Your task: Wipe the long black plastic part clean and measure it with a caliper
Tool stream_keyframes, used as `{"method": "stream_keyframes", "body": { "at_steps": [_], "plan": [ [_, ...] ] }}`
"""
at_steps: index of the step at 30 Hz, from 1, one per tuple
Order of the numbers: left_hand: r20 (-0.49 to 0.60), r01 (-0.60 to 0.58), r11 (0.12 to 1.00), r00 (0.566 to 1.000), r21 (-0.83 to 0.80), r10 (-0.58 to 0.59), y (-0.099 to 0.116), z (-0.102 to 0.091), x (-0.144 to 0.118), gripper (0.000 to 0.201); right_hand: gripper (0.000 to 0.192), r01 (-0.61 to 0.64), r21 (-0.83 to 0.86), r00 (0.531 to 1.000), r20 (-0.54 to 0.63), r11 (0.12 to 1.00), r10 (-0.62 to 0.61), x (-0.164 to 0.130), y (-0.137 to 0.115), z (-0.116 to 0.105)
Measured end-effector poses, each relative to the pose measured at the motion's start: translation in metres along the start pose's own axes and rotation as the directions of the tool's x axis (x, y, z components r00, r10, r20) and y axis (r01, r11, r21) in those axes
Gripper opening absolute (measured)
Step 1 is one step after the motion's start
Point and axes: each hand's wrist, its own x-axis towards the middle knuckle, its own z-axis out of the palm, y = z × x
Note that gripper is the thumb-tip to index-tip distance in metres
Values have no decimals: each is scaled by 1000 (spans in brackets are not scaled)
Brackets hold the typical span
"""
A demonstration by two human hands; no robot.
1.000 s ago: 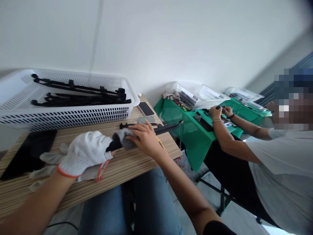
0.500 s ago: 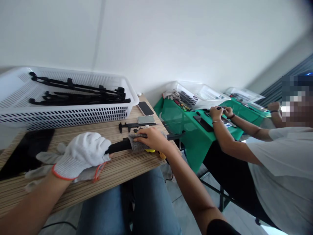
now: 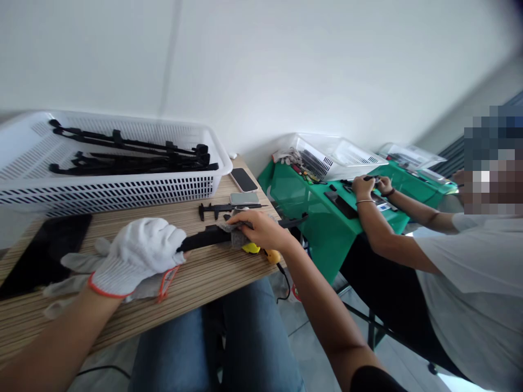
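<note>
Gripping one end of the stiff, light black part (image 3: 206,238), the gloved left hand (image 3: 141,253) stays closed; the bare right hand (image 3: 261,230) presses a soft grey cloth (image 3: 237,235) around its middle.

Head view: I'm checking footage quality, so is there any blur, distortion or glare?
Head view: straight edges bow, as on the white basket; the far right corner smears; soft, even light without glare; the gloved left hand and bare right hand stay fairly sharp.

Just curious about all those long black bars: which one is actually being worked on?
The black bar lying on the wooden table, gripped by the gloved left hand and rubbed by the right hand; the others lie in the white basket.
</note>
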Motion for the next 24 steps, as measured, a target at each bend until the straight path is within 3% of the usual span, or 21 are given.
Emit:
{"method": "stream_keyframes", "body": {
  "at_steps": [5, 8, 11, 13, 16, 18, 21, 24],
  "plan": [
    [-35, -3, 1000, 999, 11, 3, 0, -5, 2, 25, 15, -139, -15, 989, -41, 990, 139, 0, -6, -5],
    [-34, 0, 1000, 999, 0, 0, -1, -5, 1, 24, 13, -92, -43, 995, -35, 995, 91, 0, -9, -5],
    [-29, -8, 1000, 1000, -23, 7, -3, -3, 1, 23, 38, -6, -34, 999, 40, 999, 7, -1, -6, -7],
    [-22, -4, 1000, 1000, -25, 3, -4, -4, 1, 23, 40, -28, -48, 999, 45, 998, 30, -2, -4, -8],
    [-36, 3, 1000, 999, 14, -3, -6, -6, 2, 24, 14, -160, -135, 985, -90, 978, 149, -2, -4, -6],
    [-51, 13, 999, 999, 48, -11, -6, -9, 3, 26, 16, -197, -188, 973, -158, 962, 168, -1, -4, -2],
    [-56, 24, 995, 998, 97, -19, -8, -11, 2, 27, 16, -52, -204, 987, -158, 977, 20, 0, -2, 3],
    [-41, 38, 990, 999, 133, -33, -11, -11, 0, 26, 33, 53, -182, 980, -180, 982, -86, 0, 3, 7]
  ]
}}
